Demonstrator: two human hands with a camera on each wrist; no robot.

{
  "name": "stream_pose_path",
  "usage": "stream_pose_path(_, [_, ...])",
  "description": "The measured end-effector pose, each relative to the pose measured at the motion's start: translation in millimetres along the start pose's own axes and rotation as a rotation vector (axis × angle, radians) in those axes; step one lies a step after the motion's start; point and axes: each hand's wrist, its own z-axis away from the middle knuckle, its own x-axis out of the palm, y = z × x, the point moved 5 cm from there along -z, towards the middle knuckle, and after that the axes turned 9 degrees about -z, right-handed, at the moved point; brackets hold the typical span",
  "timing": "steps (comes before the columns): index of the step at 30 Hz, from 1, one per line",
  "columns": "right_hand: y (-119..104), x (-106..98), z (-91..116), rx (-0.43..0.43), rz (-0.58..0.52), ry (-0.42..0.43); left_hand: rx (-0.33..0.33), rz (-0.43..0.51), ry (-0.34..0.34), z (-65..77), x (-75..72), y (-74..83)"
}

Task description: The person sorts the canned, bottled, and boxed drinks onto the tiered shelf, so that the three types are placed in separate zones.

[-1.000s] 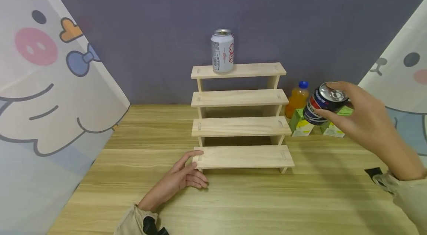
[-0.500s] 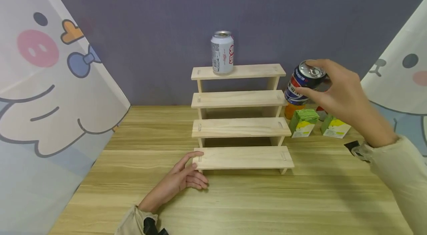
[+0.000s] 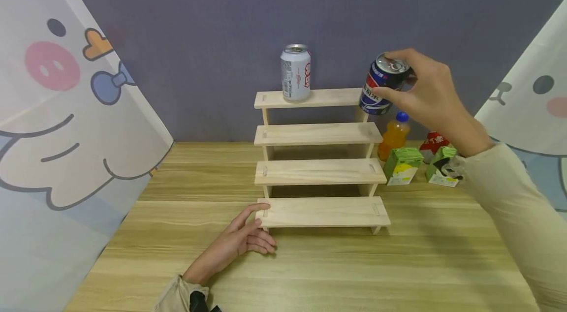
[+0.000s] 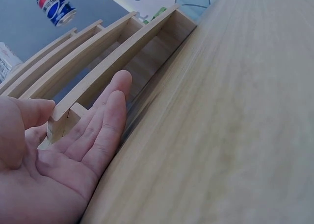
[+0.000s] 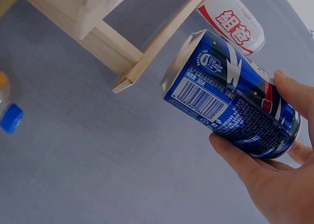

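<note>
My right hand [image 3: 429, 93] grips a blue Pepsi can [image 3: 376, 83], fingers and thumb round its upper part. The can hangs tilted in the air, overlapping the right end of the top step in the head view. In the right wrist view, the can's [image 5: 230, 96] bottom end points toward the wooden step shelf [image 3: 319, 134]. A white soda can [image 3: 295, 76] stands upright left of centre on the top step. My left hand [image 3: 239, 243] rests at the left end of the bottom step, index finger on top and thumb at the edge; its other fingers [image 4: 110, 116] extend straight below the board.
Right of the shelf stand an orange drink bottle [image 3: 394, 136] with a blue cap and two green juice cartons [image 3: 402, 167]. A red-and-white container [image 3: 433, 142] is partly hidden behind them by the right forearm. A grey wall rises behind the wooden table [image 3: 319, 267].
My right hand has carried the Pepsi can up and left, from above the cartons to the top step's right end. My left hand has stayed at the bottom step.
</note>
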Motion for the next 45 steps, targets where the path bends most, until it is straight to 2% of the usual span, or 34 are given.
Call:
stream_pose_path(9, [8.3,20.7,-28.3,0.042,-0.033,-0.022,-0.015,0.01,0.0,1.2,-0.8,-3.2])
stream_pose_path(15, [14.9,31.6,-41.5,0.073,-0.049,-0.051,0.02,0.014,-0.015,0.5,-0.1,-1.0])
stream_pose_path(24, [28.6,42.2,-59.5,0.15,-0.046,-0.072,0.022,0.004,-0.003,-1.3,-1.0,-1.5])
stream_pose_path(27, [33.1,46.5,-62.9,0.182,-0.059,-0.079,0.037,0.01,-0.001,-0.8,-0.9,-1.6])
stream_pose_path(33, [40.6,52.5,-65.3,0.233,-0.075,-0.079,0.014,-0.002,0.001,0.6,-1.7,-0.6])
stream_pose_path(45, [46.4,57.0,-58.9,0.186,-0.105,-0.043,0.003,0.0,-0.008,-1.6,-1.9,-2.6])
